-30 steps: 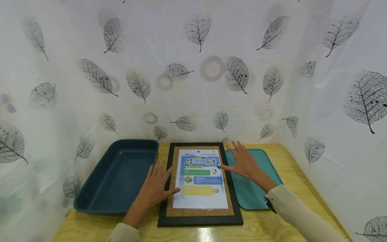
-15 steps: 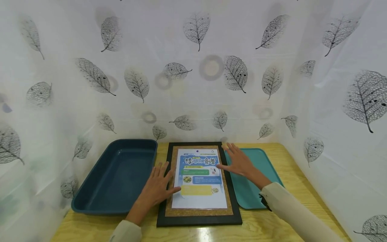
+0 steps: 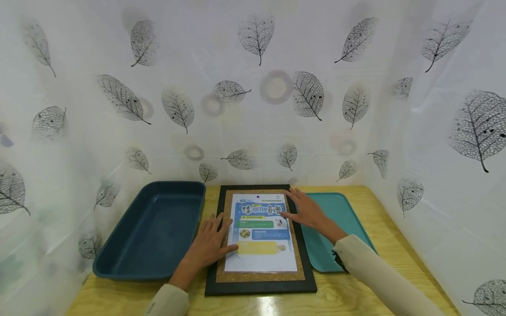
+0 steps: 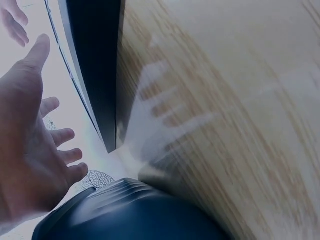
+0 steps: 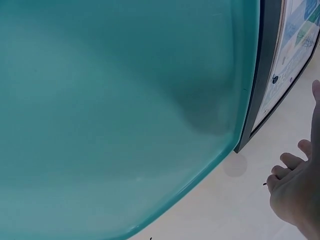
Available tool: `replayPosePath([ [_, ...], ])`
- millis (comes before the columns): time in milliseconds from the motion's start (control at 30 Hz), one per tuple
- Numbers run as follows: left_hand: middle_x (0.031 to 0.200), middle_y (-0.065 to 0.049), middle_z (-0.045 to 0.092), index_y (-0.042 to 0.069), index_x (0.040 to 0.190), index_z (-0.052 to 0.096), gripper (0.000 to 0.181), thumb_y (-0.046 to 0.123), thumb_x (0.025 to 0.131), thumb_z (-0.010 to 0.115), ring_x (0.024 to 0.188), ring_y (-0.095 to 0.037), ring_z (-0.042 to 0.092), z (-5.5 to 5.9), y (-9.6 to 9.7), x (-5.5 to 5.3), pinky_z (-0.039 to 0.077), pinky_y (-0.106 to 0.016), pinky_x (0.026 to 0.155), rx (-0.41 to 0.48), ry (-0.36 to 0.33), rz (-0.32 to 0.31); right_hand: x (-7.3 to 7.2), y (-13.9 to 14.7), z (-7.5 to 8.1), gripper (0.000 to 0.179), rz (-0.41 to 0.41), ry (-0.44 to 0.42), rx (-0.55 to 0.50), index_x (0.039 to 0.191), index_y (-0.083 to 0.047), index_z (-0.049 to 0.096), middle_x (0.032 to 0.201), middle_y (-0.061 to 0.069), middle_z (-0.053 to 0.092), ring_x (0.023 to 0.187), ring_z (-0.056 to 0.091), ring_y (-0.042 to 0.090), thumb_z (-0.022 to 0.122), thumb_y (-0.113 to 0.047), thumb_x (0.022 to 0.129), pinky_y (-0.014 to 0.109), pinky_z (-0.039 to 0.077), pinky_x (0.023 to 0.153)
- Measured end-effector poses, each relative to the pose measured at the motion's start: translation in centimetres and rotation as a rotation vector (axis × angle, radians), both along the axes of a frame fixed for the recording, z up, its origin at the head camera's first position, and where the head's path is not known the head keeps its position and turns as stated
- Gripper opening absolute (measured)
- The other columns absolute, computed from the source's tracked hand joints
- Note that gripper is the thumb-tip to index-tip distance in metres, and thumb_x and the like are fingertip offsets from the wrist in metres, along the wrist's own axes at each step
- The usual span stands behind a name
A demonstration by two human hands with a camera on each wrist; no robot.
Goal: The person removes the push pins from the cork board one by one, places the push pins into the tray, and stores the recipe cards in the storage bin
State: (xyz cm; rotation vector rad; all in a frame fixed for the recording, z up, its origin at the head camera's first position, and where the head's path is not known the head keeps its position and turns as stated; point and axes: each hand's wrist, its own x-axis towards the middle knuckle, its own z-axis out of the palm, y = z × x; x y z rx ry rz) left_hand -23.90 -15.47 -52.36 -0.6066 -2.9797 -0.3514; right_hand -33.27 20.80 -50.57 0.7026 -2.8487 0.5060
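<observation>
A black-framed cork board (image 3: 261,277) lies on the table in the head view, bearing a printed sheet (image 3: 261,262) with blue, green and yellow blocks. A purple pushpin (image 3: 258,197) and a white pushpin (image 3: 278,197) sit at the sheet's top edge; the right wrist view shows a dark pushpin (image 5: 275,79) too. My left hand (image 3: 206,245), fingers spread, hovers by the board's left side, thumb over the sheet. Above the board's upper right side is my right hand (image 3: 309,211), fingers extended and holding nothing. Whether either hand touches the board, I cannot tell.
Left of the board stands a deep dark-blue bin (image 3: 154,237). A flat teal tray (image 3: 330,252) lies close against its right side. The wooden table (image 3: 344,294) is bounded at the back and sides by a white leaf-print curtain (image 3: 253,123).
My right hand has moved left, from over the teal tray toward the board's right edge. The left hand has shifted slightly right. Board and sheet stay in place.
</observation>
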Motion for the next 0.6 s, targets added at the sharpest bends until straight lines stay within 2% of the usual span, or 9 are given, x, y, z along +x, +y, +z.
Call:
replayPosePath([
  [300,0.166,-0.024,0.029,0.014,0.159,0.043,0.084,0.063,0.095,0.066,0.152,-0.05,0.025,-0.2,0.3,-0.1,0.024,-0.063,0.12,0.008,-0.032,0.007,-0.5,-0.5,-0.6,0.083,-0.025,-0.12,-0.039,0.16,-0.004,0.038,0.163,0.027,0.034,0.148,0.035,0.048,0.074,-0.045,0.097,0.067,0.037,0.11],
  [600,0.161,-0.028,0.034,0.009,0.156,0.047,0.08,0.057,0.096,0.068,0.148,-0.054,0.03,-0.6,0.2,-0.3,0.03,-0.064,0.117,0.028,0.013,-0.037,-1.1,-0.9,-1.2,0.083,-0.031,-0.162,-0.036,0.16,-0.003,0.037,0.164,0.025,0.033,0.15,0.032,0.046,0.072,-0.046,0.098,0.066,0.035,0.113],
])
